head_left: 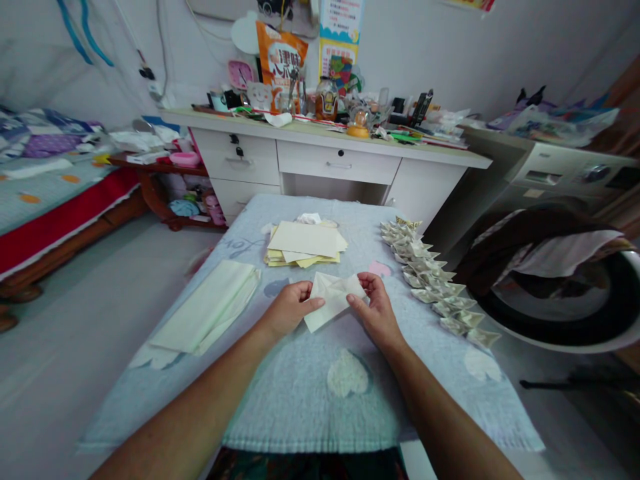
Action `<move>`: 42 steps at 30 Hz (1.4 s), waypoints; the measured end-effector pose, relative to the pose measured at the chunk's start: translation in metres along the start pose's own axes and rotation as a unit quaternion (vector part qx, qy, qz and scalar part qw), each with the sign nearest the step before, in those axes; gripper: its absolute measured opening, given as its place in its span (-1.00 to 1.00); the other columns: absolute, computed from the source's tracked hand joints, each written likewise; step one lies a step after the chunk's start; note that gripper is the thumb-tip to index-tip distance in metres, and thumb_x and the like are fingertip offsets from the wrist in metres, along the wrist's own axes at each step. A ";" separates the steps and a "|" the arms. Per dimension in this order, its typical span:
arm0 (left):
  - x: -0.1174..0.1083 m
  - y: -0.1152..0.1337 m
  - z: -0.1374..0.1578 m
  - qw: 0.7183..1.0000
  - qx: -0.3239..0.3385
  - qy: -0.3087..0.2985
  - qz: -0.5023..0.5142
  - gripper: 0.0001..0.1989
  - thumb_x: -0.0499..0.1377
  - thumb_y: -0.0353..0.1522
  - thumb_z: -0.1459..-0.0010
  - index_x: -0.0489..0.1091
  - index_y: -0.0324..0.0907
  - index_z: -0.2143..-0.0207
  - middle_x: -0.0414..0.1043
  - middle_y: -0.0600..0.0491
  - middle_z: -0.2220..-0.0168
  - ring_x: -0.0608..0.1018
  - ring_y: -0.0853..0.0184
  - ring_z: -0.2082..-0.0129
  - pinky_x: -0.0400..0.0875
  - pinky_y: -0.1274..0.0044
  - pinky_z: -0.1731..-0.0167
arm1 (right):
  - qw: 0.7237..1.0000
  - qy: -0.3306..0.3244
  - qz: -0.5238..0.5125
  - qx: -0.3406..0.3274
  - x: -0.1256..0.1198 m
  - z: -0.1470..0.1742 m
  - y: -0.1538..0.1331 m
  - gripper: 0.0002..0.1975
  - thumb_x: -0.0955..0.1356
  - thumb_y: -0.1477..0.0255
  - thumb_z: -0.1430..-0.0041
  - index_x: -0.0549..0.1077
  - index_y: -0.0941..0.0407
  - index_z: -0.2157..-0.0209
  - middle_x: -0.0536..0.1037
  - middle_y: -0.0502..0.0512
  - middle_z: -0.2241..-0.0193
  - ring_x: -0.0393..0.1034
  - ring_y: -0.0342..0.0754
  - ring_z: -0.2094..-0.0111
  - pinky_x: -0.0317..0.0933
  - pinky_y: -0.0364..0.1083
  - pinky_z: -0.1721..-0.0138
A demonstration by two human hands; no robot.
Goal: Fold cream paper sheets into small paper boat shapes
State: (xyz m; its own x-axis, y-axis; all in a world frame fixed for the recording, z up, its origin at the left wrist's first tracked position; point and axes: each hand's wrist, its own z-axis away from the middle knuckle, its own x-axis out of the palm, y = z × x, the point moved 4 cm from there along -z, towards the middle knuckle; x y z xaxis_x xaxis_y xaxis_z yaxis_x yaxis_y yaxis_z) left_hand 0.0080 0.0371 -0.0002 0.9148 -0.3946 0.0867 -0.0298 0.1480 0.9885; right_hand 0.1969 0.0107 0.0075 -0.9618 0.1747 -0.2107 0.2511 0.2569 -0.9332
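Between my two hands is a folded sheet of pale paper (327,308), creased and partly doubled over, held above the cloth-covered table. My left hand (289,308) pinches its left edge between thumb and fingers. On the opposite side my right hand (375,310) grips the right edge, thumb on top. Just beyond the hands lies a stack of cream and yellow paper sheets (305,240). To the left rests a long folded bundle of pale paper (210,307). Along the right side runs a row of folded paper pieces (425,267) with pointed tips, standing close together.
A blue patterned cloth (300,393) covers the table. Behind it stands a white desk (340,161) crowded with jars, papers and an orange bag (280,63). At right is a washing machine (560,173) with its door open and clothes hanging out. A bed (65,200) stands at left.
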 end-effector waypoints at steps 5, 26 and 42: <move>0.009 -0.003 0.000 0.998 0.000 0.009 0.058 -0.57 0.34 -0.23 0.10 0.41 -0.30 0.21 0.55 -0.03 0.32 0.54 0.31 0.39 0.37 0.52 0.35 | 0.983 -0.064 -0.152 0.078 0.012 0.003 0.004 -0.62 0.44 0.25 0.01 0.38 0.08 0.16 0.50 0.03 0.31 0.37 -0.04 0.28 0.25 -0.09 0.23; 0.013 -0.002 0.005 0.981 0.037 -0.034 -0.187 -0.70 0.21 -0.16 -0.03 0.35 -0.24 0.52 0.22 0.18 0.59 0.23 0.47 0.59 0.03 0.63 0.60 | 0.941 -0.018 -0.302 0.153 0.017 0.006 0.009 -0.73 0.47 0.31 0.02 0.53 0.13 0.26 0.60 0.06 0.31 0.45 -0.01 0.33 0.30 -0.07 0.24; 0.022 0.007 0.013 0.985 0.072 -0.080 -0.135 -0.70 0.21 -0.20 -0.07 0.43 -0.25 0.24 0.43 0.03 0.37 0.44 0.36 0.36 0.31 0.55 0.34 | 0.958 0.090 0.234 -0.139 -0.012 0.006 -0.025 -0.95 0.30 0.46 -0.08 0.29 0.08 0.44 0.34 0.02 0.44 0.23 -0.02 0.32 0.10 -0.05 0.23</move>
State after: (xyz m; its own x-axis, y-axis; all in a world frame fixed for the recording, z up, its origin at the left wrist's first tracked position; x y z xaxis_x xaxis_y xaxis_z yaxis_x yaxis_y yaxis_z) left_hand 0.0223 0.0175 0.0105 0.8219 -0.5422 -0.1748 0.1385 -0.1076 0.9845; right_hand 0.2019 -0.0038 0.0311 -0.7085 0.4877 -0.5101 0.6937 0.3483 -0.6305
